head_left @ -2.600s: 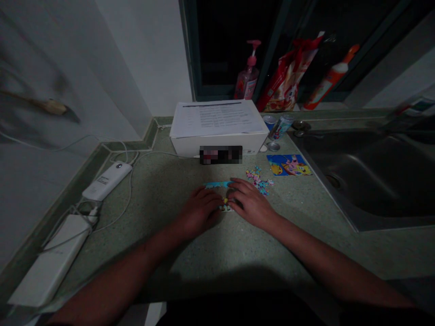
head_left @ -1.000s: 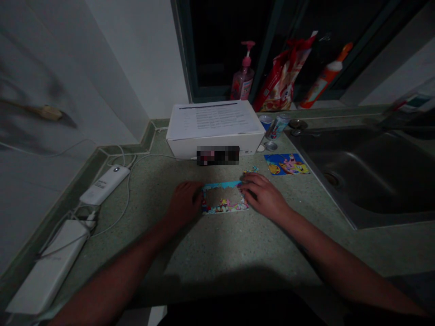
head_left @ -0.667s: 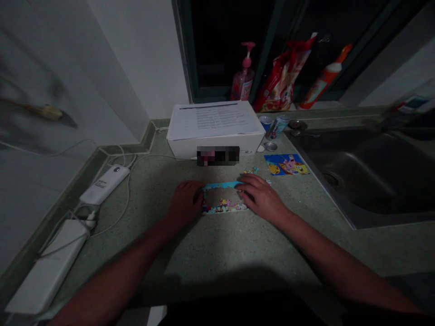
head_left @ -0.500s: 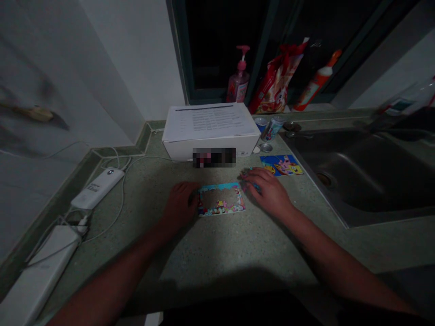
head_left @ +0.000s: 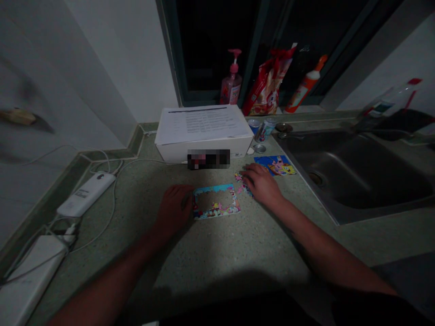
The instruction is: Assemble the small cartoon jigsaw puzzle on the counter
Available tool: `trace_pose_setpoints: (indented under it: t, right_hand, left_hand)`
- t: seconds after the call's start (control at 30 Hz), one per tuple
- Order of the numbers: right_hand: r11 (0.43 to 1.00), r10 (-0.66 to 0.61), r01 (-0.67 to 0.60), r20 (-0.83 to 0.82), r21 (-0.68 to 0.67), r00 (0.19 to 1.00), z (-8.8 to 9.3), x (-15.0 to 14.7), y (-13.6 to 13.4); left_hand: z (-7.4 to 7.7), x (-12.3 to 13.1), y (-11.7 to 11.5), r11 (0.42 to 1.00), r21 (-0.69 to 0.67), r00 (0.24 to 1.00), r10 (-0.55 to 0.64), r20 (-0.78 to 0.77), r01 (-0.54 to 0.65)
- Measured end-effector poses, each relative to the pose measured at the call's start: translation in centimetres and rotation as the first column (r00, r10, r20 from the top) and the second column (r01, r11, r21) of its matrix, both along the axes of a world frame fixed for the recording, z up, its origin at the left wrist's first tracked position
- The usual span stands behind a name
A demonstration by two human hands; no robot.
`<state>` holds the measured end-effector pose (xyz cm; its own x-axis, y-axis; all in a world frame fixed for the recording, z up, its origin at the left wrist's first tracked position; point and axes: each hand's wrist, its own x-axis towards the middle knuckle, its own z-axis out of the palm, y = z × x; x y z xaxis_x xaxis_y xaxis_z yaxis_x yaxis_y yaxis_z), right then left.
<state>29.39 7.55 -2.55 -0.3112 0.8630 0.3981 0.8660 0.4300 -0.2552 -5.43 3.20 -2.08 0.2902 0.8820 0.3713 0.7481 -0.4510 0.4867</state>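
Observation:
A small jigsaw puzzle (head_left: pixel 217 188) lies flat on the counter with its colourful cartoon border joined and a gap in the middle, where the grey-green surface shows. My left hand (head_left: pixel 174 206) rests at its left edge, fingers loosely apart and thumb side against the border. To the right of the puzzle is a small pile of loose puzzle pieces (head_left: pixel 239 177). My right hand (head_left: pixel 262 184) is over this pile, fingers spread and their tips among the pieces; no held piece can be made out. Behind that hand lies a blue cartoon picture card (head_left: pixel 282 166), partly covered by it.
A white box (head_left: pixel 204 131) with a printed sheet on top stands behind the puzzle. Cans (head_left: pixel 265 130) are beside it, and a steel sink (head_left: pixel 360 172) is on the right. White power banks (head_left: pixel 86 194) with cables lie left. A pump bottle (head_left: pixel 231 86) stands by the window.
My right hand has shifted slightly back off the pile, so more loose pieces show. My left hand stays at the puzzle's edge. The whole view has shifted a little.

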Motion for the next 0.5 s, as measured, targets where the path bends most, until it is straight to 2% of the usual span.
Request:
trace_pose_setpoints:
  t: [0.33, 0.5]
  right_hand:
    - [0.999, -0.025, 0.026, 0.041, -0.018, 0.999, -1.2, -0.3, 1.2]
    - [0.999, -0.038, 0.038, 0.058, 0.003, 0.998, -1.2, 0.1, 1.4]
  left_hand:
    - [0.1, 0.1, 0.0, 1.0, -0.017, 1.0, -0.013, 0.0, 0.013]
    - [0.1, 0.1, -0.1, 1.0, -0.015, 1.0, -0.012, 0.014, 0.012]
